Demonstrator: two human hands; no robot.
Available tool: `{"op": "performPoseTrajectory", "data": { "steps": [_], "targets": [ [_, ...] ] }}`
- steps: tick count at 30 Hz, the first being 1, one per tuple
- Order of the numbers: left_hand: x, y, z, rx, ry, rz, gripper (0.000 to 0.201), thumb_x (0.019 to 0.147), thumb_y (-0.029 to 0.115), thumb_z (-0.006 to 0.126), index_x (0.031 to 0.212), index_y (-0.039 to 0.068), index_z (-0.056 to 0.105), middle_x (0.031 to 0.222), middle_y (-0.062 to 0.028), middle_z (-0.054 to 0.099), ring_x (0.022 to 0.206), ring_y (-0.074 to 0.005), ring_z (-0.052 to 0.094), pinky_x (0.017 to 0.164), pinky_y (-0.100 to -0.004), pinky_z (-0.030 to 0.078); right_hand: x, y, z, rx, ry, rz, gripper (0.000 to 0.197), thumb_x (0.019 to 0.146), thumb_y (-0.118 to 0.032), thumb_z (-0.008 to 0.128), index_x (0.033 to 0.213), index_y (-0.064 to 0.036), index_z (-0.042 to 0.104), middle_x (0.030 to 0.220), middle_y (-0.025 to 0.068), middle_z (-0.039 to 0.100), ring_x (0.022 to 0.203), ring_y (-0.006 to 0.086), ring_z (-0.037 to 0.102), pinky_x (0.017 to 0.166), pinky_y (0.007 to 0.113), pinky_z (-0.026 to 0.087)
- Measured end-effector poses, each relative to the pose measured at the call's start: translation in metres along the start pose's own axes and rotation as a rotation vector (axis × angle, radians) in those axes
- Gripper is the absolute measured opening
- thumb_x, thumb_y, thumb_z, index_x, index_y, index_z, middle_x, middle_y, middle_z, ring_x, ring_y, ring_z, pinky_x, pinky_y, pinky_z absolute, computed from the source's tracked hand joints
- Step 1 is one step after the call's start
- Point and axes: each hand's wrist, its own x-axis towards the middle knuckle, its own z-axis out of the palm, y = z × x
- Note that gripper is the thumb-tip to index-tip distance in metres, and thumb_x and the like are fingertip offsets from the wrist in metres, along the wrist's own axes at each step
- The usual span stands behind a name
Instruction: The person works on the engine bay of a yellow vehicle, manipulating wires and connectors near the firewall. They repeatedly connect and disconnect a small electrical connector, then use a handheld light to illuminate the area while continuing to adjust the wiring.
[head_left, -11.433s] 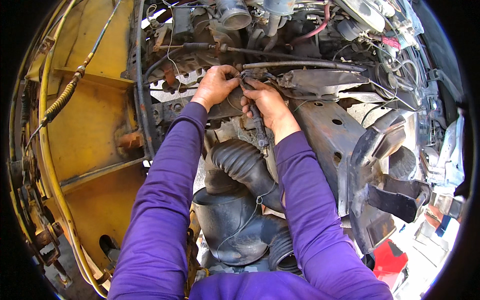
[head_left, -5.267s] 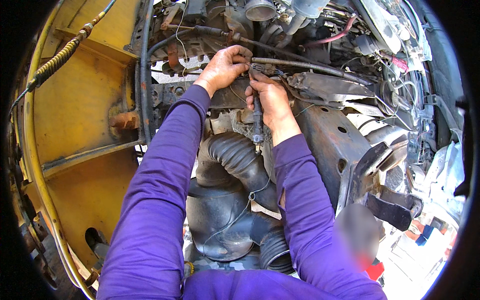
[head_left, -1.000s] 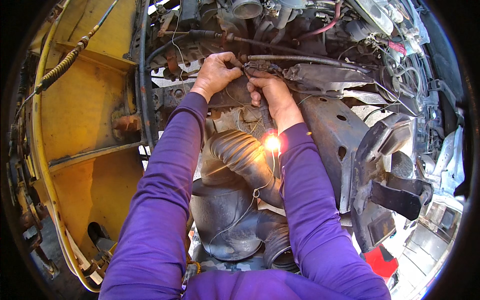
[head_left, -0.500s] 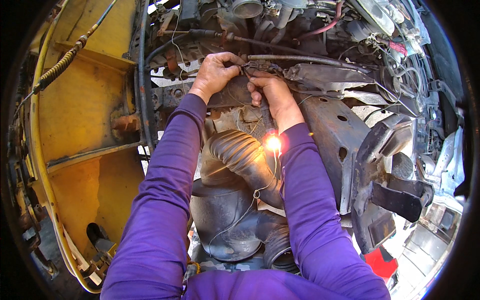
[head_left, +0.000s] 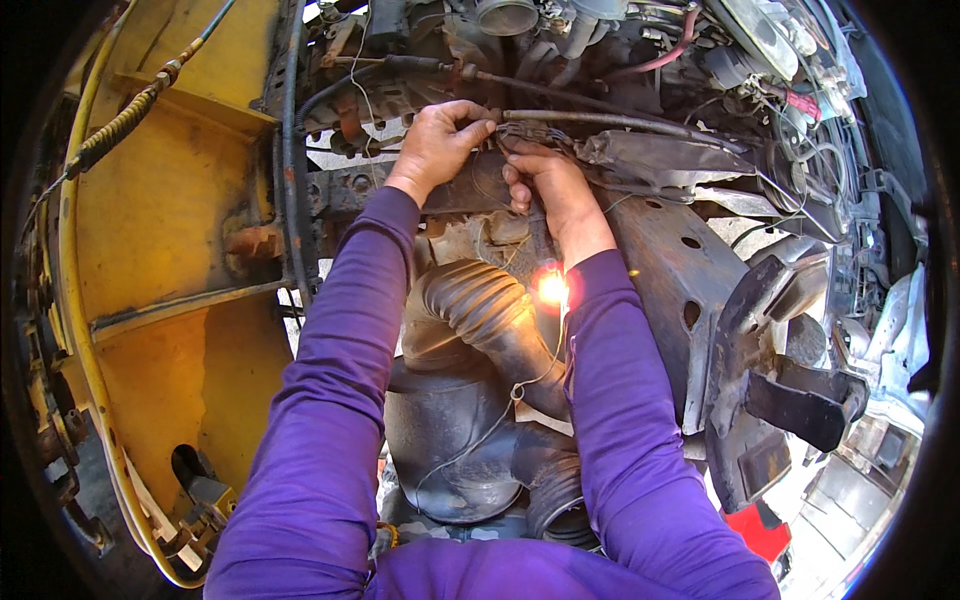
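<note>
At the upper middle, my left hand (head_left: 438, 148) pinches thumb and forefinger together at the end of a dark wire. Close beside it, my right hand (head_left: 552, 190) grips the dark wires (head_left: 508, 146) in its thumb and curled fingers; the exact ends are small and partly hidden. A wire bundle (head_left: 540, 132) runs off to the right from the fingertips. Just below my right wrist a lit bulb (head_left: 551, 288) glows. From it a thin pale wire (head_left: 480, 441) trails down across a black canister (head_left: 446, 440).
A ribbed black hose (head_left: 478, 300) bends over the canister between my forearms. Yellow metal panels (head_left: 180, 250) stand on the left. To the right are a steel frame beam (head_left: 665, 265) and a black bracket (head_left: 790, 395). Engine parts and a red hose (head_left: 660, 58) lie beyond.
The whole view has shifted slightly. My left thumb and forefinger have closed nearer together at the wire; my right hand keeps almost the same place, and the bulb stays lit.
</note>
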Motion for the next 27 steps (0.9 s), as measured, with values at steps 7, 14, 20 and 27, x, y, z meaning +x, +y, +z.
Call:
{"op": "performPoseTrajectory", "data": {
  "steps": [7, 14, 20, 27],
  "targets": [
    [-0.007, -0.001, 0.021, 0.552, 0.251, 0.406, 0.014, 0.089, 0.012, 0.069, 0.097, 0.005, 0.06, 0.092, -0.0158, 0.065, 0.09, -0.0409, 0.064, 0.079, -0.0486, 0.052, 0.0, 0.002, -0.001, 0.025, 0.013, -0.003, 0.039, 0.094, -0.008, 0.059, 0.132, -0.0014, 0.055, 0.077, 0.0052, 0.059, 0.057, 0.0125, 0.049, 0.052, 0.029, 0.04],
    [-0.002, 0.01, 0.002, 0.159, 0.011, 0.092, 0.017, 0.09, 0.015, 0.074, 0.095, -0.001, 0.071, 0.086, -0.0125, 0.074, 0.077, -0.0186, 0.067, 0.077, -0.0324, 0.053, 0.001, 0.0, -0.005, 0.014, -0.011, 0.014, 0.036, 0.095, -0.008, 0.058, 0.13, -0.0015, 0.056, 0.077, 0.0045, 0.059, 0.056, 0.0119, 0.048, 0.052, 0.028, 0.039],
    [0.009, 0.017, -0.016, -0.221, -0.22, -0.226, 0.021, 0.093, 0.018, 0.072, 0.103, 0.0, 0.074, 0.09, -0.0029, 0.074, 0.078, -0.0112, 0.064, 0.075, -0.0277, 0.051, 0.002, 0.001, -0.006, -0.021, -0.01, 0.006, 0.033, 0.095, -0.008, 0.056, 0.127, -0.0011, 0.059, 0.076, 0.004, 0.058, 0.055, 0.0117, 0.047, 0.051, 0.028, 0.038],
    [0.019, 0.012, -0.023, -0.274, -0.297, -0.393, 0.025, 0.092, 0.022, 0.071, 0.103, 0.0, 0.076, 0.09, -0.0045, 0.074, 0.076, -0.0118, 0.061, 0.072, -0.0271, 0.049, 0.003, 0.002, -0.005, 0.007, 0.001, 0.034, 0.03, 0.095, -0.008, 0.056, 0.124, -0.0009, 0.059, 0.076, 0.0043, 0.058, 0.055, 0.0117, 0.047, 0.051, 0.027, 0.037]
  ]
}}
